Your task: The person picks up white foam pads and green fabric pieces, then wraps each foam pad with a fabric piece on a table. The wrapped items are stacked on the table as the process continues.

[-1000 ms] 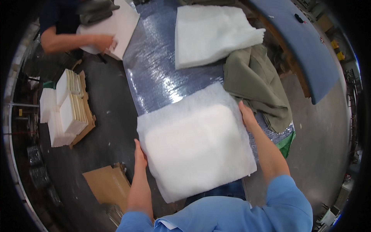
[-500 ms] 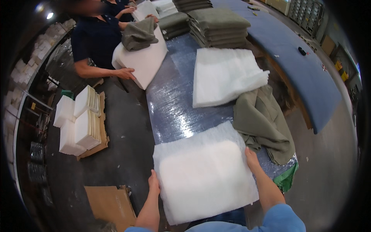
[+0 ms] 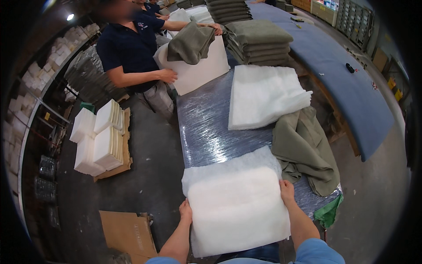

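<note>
A block of white foam wrapped in fluffy white wadding [image 3: 239, 211] lies at the near end of the table, sticking out over its front edge toward me. My left hand [image 3: 186, 211] grips its left side, fingers tucked out of sight beneath. On the opposite side my right hand [image 3: 287, 192] holds the edge, thumb on top. The wadding's thin, see-through margin extends past the thicker part at the far side. Close to my right hand lies a crumpled grey-green fabric cover [image 3: 305, 152]. Farther back is a folded stack of white wadding [image 3: 268, 97].
The table [image 3: 204, 119] is covered in shiny plastic film. At far left a co-worker [image 3: 127, 57] handles a white foam block [image 3: 198, 77] with grey-green cloth [image 3: 191, 44] on it. Folded covers [image 3: 263, 42] are stacked behind; foam blocks [image 3: 107, 145] and cardboard [image 3: 127, 233] sit on the floor.
The view has shifted slightly, while my hands keep hold of the wadding's sides. The co-worker's foam block has turned, and one of their arms now reaches across to its far corner.
</note>
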The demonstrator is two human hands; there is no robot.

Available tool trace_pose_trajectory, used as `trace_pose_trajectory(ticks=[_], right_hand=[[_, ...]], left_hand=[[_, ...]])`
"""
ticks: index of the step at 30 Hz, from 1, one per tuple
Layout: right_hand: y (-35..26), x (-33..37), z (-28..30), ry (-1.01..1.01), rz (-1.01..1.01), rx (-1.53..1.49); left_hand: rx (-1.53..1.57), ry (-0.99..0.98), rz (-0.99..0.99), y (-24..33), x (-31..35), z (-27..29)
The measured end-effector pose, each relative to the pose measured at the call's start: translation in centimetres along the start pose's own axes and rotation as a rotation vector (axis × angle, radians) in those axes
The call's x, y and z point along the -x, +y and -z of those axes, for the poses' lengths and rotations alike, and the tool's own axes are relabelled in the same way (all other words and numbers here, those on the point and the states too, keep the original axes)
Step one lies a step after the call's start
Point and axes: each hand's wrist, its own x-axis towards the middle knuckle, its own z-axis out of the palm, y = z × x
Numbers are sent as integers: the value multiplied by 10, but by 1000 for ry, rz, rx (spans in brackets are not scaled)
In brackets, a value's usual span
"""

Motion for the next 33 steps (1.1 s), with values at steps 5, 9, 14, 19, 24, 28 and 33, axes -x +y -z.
trace_pose_trajectory(ticks=[5,9,14,19,24,28,33], right_hand=[[-3,-1,1,51,38,46],[-9,2,-8,56,34,57],[4,-6,1,97,66,124],[-4,-4,-7,102,64,185],[-9,-7,-2,30,-24,136],[-16,-11,12,-18,-210,-119],[-49,-47,8,-124,-138,-7]], left_hand=[[54,-27,-8,2,-3,-2],[-32,29,-12,-2,1,4],[49,-27,4,-4,-2,-9],[-39,-43,22,-6,-9,1],[7,-85,11,-5,-9,3],[180,-116,184,5,-15,13],[319,-241,212,39,-48,15]])
